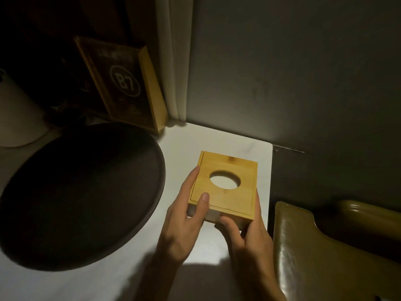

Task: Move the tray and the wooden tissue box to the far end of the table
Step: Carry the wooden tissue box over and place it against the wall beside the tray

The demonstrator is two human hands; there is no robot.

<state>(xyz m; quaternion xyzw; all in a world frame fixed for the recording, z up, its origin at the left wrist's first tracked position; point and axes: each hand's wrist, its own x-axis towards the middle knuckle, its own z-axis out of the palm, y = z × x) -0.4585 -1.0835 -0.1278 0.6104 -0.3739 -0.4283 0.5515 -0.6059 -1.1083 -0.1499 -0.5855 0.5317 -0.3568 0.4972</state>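
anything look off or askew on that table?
Nothing spilled or broken. The wooden tissue box, held by the left hand and right hand, sits rotated relative to the table edge. No tissue sticks up through its round hole. The tray lies flat.

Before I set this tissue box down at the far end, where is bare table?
Bare white table lies beyond the wooden tissue box, up to the wall, right of the B7 sign. The left is crowded: the dark round tray fills it.
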